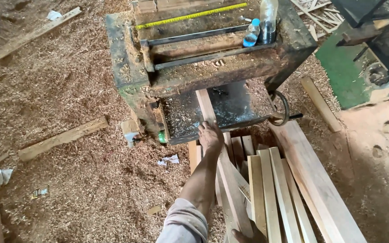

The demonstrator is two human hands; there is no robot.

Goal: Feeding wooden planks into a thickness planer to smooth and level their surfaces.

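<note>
Plank (221, 157): long, pale reddish, narrow; front end lies on the planer (212, 67) table
Left hand (210, 137): flat on plank, fingers spread
Right hand (244, 236): grips plank's near end

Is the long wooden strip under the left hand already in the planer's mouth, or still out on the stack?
In. The wooden strip runs across the planer's feed table into its opening, with the left hand pressed flat on it.

1. The strip (212, 135) under your left hand (210, 137) is pale reddish-tan.
2. The machine (127, 67) beyond that hand is rusty brown and dark green.
3. The tape measure (190, 15) farther off is bright yellow.
4. Beside it, the bottle (251, 33) has a blue label.
</note>
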